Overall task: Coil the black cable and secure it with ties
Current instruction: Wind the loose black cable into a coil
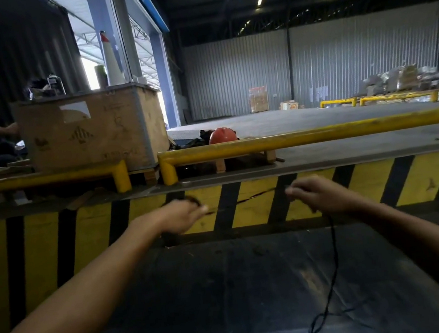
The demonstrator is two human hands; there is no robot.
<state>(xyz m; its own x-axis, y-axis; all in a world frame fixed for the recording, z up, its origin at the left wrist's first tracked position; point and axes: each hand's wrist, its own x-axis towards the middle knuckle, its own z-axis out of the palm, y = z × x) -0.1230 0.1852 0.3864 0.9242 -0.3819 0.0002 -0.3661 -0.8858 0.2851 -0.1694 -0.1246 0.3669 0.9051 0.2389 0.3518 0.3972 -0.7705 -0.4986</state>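
Black cable (255, 194): taut between hands, running left-right, then hanging down near right.
Left hand (181, 216): pinching cable.
Right hand (315, 195): pinching cable.

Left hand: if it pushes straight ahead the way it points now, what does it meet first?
Probably the yellow-and-black striped wall directly behind it. The left hand points forward and slightly right, pinching the black cable. The gap looks short, though depth is hard to judge from this view.

Thin black cable (255, 194) taut btwn hands; rest trails down.
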